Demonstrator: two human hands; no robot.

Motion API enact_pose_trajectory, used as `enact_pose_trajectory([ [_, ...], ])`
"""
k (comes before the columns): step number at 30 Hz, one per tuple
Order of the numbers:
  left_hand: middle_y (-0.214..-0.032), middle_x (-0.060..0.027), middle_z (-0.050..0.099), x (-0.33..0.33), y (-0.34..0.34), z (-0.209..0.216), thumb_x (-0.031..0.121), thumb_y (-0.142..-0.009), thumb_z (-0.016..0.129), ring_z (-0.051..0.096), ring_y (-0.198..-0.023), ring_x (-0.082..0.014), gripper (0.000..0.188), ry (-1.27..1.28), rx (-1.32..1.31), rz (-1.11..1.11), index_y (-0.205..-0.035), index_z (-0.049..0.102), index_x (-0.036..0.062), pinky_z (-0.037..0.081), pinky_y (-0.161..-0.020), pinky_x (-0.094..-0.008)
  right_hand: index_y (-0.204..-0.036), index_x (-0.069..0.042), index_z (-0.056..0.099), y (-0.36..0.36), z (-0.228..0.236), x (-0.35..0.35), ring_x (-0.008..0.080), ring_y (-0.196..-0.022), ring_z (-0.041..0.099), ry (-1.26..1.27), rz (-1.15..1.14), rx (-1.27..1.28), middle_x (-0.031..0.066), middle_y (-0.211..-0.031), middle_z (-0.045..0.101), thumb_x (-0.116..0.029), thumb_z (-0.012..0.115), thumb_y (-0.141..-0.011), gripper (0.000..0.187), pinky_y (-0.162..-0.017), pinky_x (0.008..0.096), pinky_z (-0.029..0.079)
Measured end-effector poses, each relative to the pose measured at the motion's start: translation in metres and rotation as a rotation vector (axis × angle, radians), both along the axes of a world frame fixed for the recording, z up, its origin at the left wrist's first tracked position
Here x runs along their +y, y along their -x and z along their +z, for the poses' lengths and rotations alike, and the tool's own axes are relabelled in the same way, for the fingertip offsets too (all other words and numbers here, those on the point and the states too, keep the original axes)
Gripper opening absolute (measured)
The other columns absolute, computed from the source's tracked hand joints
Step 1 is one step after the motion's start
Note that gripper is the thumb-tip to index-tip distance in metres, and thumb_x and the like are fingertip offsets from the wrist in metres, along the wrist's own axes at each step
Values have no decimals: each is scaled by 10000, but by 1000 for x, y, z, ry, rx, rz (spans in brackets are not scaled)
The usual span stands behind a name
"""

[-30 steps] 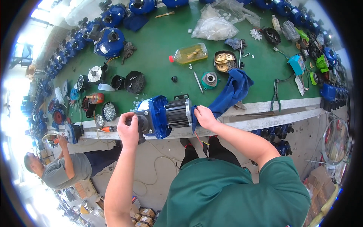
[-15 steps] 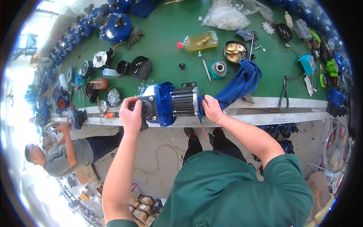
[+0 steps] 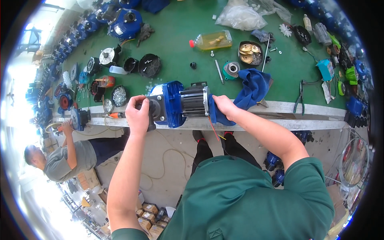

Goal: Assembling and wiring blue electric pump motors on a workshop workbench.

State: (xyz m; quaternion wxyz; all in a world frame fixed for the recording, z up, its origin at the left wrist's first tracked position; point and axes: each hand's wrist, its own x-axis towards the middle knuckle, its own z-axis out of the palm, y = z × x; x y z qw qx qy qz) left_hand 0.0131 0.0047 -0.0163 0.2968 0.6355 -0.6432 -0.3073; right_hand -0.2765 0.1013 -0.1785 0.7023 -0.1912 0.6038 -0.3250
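An electric pump lies across the bench's front edge, with a blue housing (image 3: 173,104) in the middle and a black finned motor (image 3: 193,101) to its right. My left hand (image 3: 137,115) is closed round the dark fitting at the pump's left end. Against the motor's right end my right hand (image 3: 225,107) grips a blue cloth (image 3: 253,89), whose loose part lies bunched on the bench. The fingertips of that hand are partly hidden in the cloth. Red and yellow-green wires (image 3: 214,129) hang below the motor's end.
On the green bench (image 3: 180,66) lie a bottle of yellow liquid (image 3: 214,41), a tray of brass-coloured gears (image 3: 250,53), a teal flange (image 3: 231,70), pliers (image 3: 300,98) and a bowl of screws (image 3: 119,96). A co-worker (image 3: 74,158) stands at the left, handling another pump.
The blue cloth has drawn in from a stretched strip to a bunch beside my right hand. The wires show more below the motor. My left hand keeps its hold.
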Motion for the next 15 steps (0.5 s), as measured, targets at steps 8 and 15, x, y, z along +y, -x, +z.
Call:
enact_pose_trajectory([
  [8,-938,-88,709,0,-2,0,125,-927,688,647,-876,-152,182,13,32,-24,-1028,683,-27,511,-838,-288,-927,27,524,3,-17,20,458,-966,573,902,141,667,247,-965,591,-85,588,-935,129,-815,511,464],
  [15,-939,-90,711,-1,-1,0,131,-923,692,649,-891,-160,196,0,6,-22,-1037,685,-29,509,-849,-296,-926,30,506,-10,-33,25,499,-926,574,789,99,722,281,-919,589,-87,556,-954,131,-783,534,457],
])
